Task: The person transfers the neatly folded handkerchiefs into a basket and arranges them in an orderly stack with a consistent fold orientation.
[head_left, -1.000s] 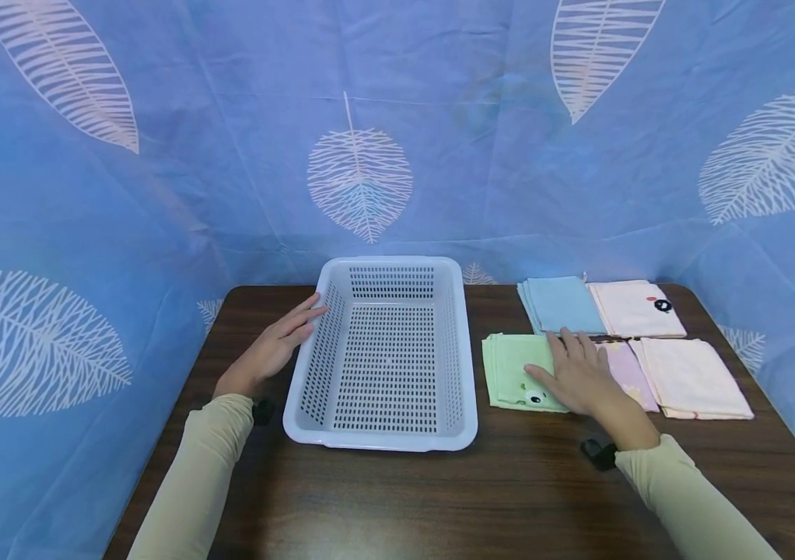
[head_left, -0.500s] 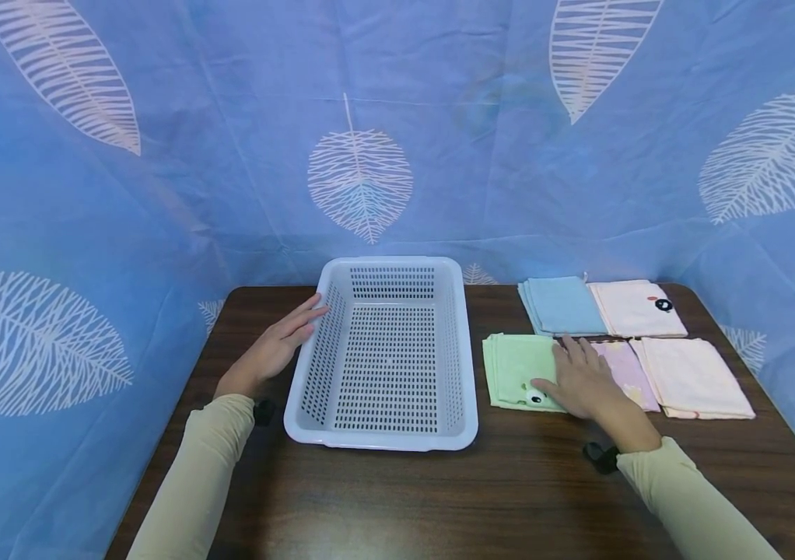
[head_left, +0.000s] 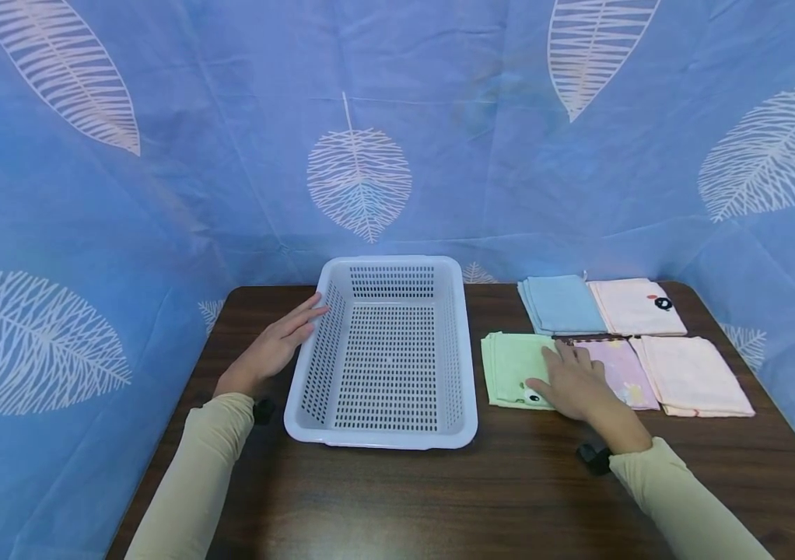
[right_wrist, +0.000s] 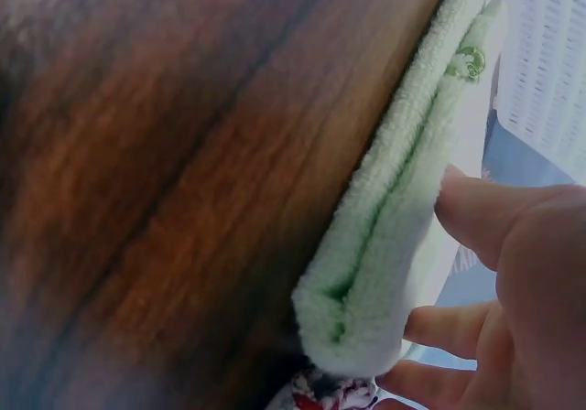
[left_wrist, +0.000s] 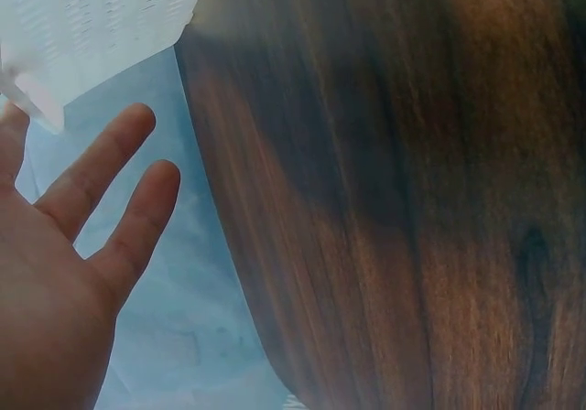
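Green cloth: folded on the bench, between the basket and the purple cloth.
Right hand: has shifted slightly left, baring more of the purple cloth; its thumb touches the green cloth's top.
Work in hand: seems to centre on the green cloth, which lies unlifted.
Right grip: thumb and fingers apart; whether fingertips reach under the cloth's edge is hard to tell.
Left hand: unmoved, fingers apart, resting against the basket's left rim without clasping it.
Cloth edges: a narrow strip of wood towards the basket; blue cloth close behind; purple cloth on the right, under the fingers.
Room: wood shows in front; the basket's right rim stands nearest.
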Demonstrator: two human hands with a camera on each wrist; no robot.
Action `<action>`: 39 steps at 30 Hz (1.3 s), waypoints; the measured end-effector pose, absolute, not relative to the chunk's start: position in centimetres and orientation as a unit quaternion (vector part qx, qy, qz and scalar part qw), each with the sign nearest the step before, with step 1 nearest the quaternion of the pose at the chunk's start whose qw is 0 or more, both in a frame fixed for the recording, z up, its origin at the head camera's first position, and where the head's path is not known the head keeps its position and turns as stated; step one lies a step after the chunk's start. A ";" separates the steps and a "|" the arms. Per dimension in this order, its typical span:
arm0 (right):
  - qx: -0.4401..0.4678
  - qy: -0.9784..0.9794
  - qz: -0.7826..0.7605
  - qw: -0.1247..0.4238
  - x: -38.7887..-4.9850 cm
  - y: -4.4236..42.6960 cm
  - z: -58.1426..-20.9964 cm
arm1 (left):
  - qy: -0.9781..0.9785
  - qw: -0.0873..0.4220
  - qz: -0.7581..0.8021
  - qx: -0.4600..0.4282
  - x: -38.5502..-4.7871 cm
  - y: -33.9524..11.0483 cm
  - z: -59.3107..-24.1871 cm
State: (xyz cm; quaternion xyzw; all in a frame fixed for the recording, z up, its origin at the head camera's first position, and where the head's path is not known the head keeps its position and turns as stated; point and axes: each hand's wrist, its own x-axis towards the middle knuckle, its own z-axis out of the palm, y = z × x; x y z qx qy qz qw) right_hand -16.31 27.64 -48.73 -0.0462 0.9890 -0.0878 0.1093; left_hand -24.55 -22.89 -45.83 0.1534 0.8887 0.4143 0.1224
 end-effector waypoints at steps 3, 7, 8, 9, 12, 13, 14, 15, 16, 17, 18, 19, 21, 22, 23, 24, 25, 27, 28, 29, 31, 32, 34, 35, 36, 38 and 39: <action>-0.045 0.989 -0.084 0.110 -16.4 27.4 -48.9 | 0.892 0.121 0.407 0.152 -24.5 -23.0 -45.8; -0.045 0.991 -0.079 0.102 -16.5 27.2 -49.0 | 0.892 0.119 0.408 0.155 -24.5 -23.0 -45.9; -0.045 0.991 -0.077 0.099 -16.5 27.1 -49.0 | 0.892 0.118 0.408 0.153 -24.5 -23.0 -46.0; -0.046 0.992 -0.074 0.095 -16.5 27.1 -48.9 | 0.893 0.117 0.407 0.152 -24.5 -23.0 -46.0; -0.039 0.993 -0.069 0.082 -16.3 27.1 -48.8 | 0.898 0.117 0.399 0.143 -24.4 -22.9 -46.1; -0.036 0.994 -0.069 0.077 -16.3 27.1 -48.8 | 0.900 0.118 0.397 0.136 -24.4 -22.8 -46.2; -0.032 0.994 -0.069 0.073 -16.3 27.1 -48.8 | 0.900 0.118 0.398 0.133 -24.4 -22.8 -46.2; -0.028 0.995 -0.071 0.069 -16.2 27.1 -48.8 | 0.900 0.119 0.399 0.130 -24.4 -22.7 -46.3; -0.022 0.995 -0.072 0.067 -16.2 27.1 -48.8 | 0.899 0.121 0.402 0.126 -24.4 -22.7 -46.3; -0.018 0.995 -0.075 0.065 -16.2 27.1 -48.9 | 0.897 0.122 0.406 0.122 -24.4 -22.6 -46.3; -0.012 0.995 -0.079 0.064 -16.3 27.1 -49.0 | 0.896 0.123 0.410 0.119 -24.4 -22.6 -46.4; -0.007 0.995 -0.083 0.063 -16.2 27.1 -49.1 | 0.895 0.123 0.411 0.119 -24.4 -22.6 -46.4; 0.001 0.994 -0.089 0.062 -16.3 27.1 -49.2 | 0.895 0.123 0.413 0.119 -24.5 -22.6 -46.4; 0.005 0.994 -0.094 0.062 -16.3 27.1 -49.3 | 0.894 0.124 0.415 0.118 -24.5 -22.6 -46.4; 0.008 0.993 -0.098 0.060 -16.3 27.0 -49.3 | 0.893 0.123 0.416 0.117 -24.5 -22.7 -46.5; 0.011 0.993 -0.103 0.059 -16.3 27.0 -49.4 | 0.893 0.124 0.418 0.116 -24.5 -22.7 -46.5; 0.012 0.993 -0.106 0.058 -16.3 26.9 -49.4 | 0.892 0.124 0.419 0.116 -24.5 -22.8 -46.5; 0.015 0.992 -0.111 0.056 -16.4 26.9 -49.5 | 0.891 0.123 0.421 0.116 -24.5 -22.9 -46.6; 0.017 0.992 -0.114 0.055 -16.4 26.8 -49.5 | 0.891 0.122 0.423 0.114 -24.5 -22.9 -46.6; 0.018 0.991 -0.117 0.054 -16.4 26.8 -49.5 | 0.891 0.121 0.422 0.117 -24.5 -23.0 -46.6; 0.017 0.990 -0.127 0.052 -16.4 26.8 -49.5 | 0.892 0.118 0.421 0.120 -24.5 -23.0 -46.6; 0.017 0.989 -0.136 0.052 -16.5 26.9 -49.6 | 0.891 0.116 0.421 0.122 -24.5 -23.0 -46.6; 0.017 0.986 -0.157 0.054 -16.6 26.9 -49.6 | 0.891 0.116 0.423 0.122 -24.6 -22.9 -46.6; 0.017 0.984 -0.167 0.055 -16.6 26.9 -49.6 | 0.890 0.116 0.424 0.122 -24.6 -22.9 -46.6; 0.018 0.982 -0.178 0.055 -16.7 26.9 -49.6 | 0.890 0.117 0.425 0.120 -24.6 -22.9 -46.6; 0.021 0.980 -0.191 0.057 -16.8 26.9 -49.5 | 0.888 0.118 0.429 0.117 -24.6 -22.8 -46.6; 0.025 0.979 -0.195 0.057 -16.8 26.9 -49.5 | 0.887 0.118 0.431 0.117 -24.7 -22.8 -46.7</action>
